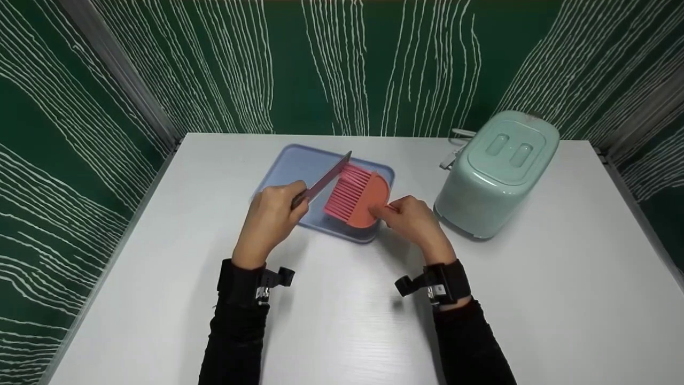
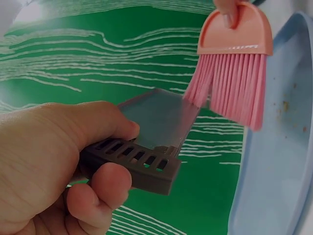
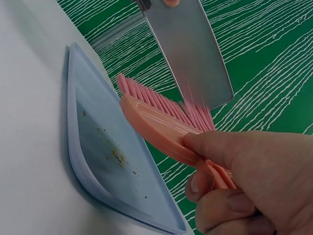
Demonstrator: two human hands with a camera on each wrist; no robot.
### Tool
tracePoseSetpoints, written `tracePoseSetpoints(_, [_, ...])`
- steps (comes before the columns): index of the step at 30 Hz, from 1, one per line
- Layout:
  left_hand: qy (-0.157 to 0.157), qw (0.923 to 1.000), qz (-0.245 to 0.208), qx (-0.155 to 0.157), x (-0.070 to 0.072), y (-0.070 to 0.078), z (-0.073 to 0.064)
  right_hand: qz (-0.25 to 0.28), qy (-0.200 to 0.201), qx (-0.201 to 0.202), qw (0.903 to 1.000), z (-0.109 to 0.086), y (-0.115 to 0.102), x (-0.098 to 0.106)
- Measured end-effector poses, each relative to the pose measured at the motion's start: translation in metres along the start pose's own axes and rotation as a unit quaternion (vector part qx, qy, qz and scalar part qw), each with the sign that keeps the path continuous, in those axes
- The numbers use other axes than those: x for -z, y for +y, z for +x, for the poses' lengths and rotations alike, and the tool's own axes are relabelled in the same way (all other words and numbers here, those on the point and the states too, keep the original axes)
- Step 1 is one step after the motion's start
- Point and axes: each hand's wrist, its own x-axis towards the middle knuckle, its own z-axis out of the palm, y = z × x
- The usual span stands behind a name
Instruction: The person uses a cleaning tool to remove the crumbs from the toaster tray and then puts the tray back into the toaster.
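Observation:
My left hand grips the dark slotted handle of a flat metal crumb tray, thumb on top and fingers curled beneath. The metal sheet is tilted on edge above a blue tray. In my right hand is a small hand brush with an orange handle and pink bristles, pinched between thumb and fingers. Its bristles bend against the far part of the metal sheet. Brown crumbs lie scattered on the blue tray below.
A mint-green toaster with a lid over its top stands to the right of the blue tray. Its white cord and plug lie behind it. The white table meets a green wall with white lines at the back.

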Motion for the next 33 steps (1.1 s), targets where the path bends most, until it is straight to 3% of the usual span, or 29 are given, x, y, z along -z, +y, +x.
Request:
tracePoseSetpoints(8, [0.000,0.9998,0.020,0.006,0.0004,-0.0004,-0.0005,-0.023,-0.012,-0.021,0.9994,0.0002,-0.0021,0.0005])
tracePoseSetpoints(18, [0.011,0.9981,0.059,0.011,-0.0029,-0.0025,-0.0001,0.004,-0.041,-0.020,0.9990,-0.0018,-0.0062,0.0012])
tracePoseSetpoints(33, [0.010,0.9965,0.080,-0.021,-0.0054,0.0010,0.0008,0.006,-0.043,-0.015,0.9989,0.0011,-0.0025,-0.0027])
